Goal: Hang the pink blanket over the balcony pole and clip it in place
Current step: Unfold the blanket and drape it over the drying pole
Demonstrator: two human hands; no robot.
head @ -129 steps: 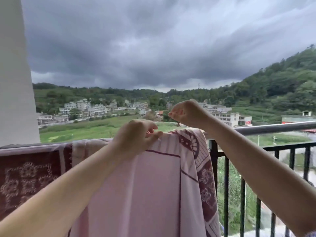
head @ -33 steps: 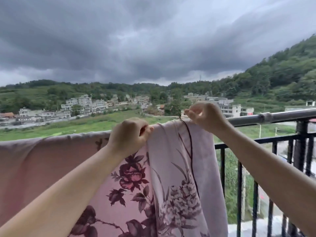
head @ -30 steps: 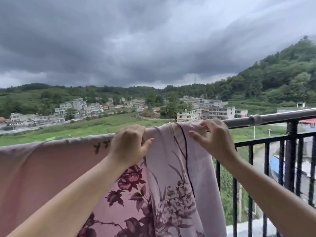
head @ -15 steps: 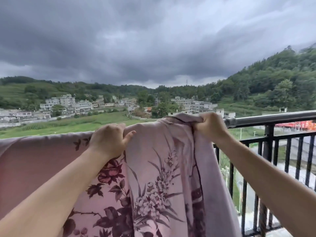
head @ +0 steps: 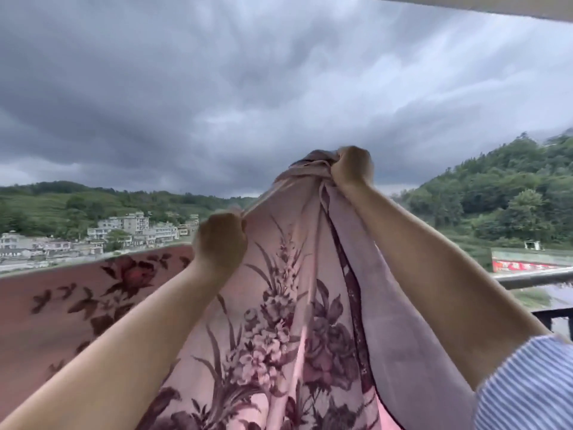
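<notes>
Gripping a bunched edge of the pink blanket (head: 279, 305): right hand (head: 352, 167), fingers curled tight round the gathered cloth, raised high against the sky.

Left hand (head: 220, 240): lower than the right and to its left, fist closed on the blanket's upper edge, knuckles toward the camera.

Blanket, between the two hands: edge pulled taut, sloping up from the left fist to the right. Below the hands: cloth falls in long folds, printed with dark maroon flowers and leaves; a plain paler band with a dark seam runs down beneath the right forearm. Left of the left hand: the rest lies draped in a level line; what it rests on is hidden.

Balcony pole (head: 536, 278): grey metal, showing bare only to the right of the right forearm; a dark railing bar (head: 555, 409) beneath it.

Striped blue-and-white sleeve (head: 527, 389): on the right upper arm, near the lower corner.

Beyond the hands: white buildings (head: 124, 228), wooded hillside (head: 496, 193), heavy grey cloud.
</notes>
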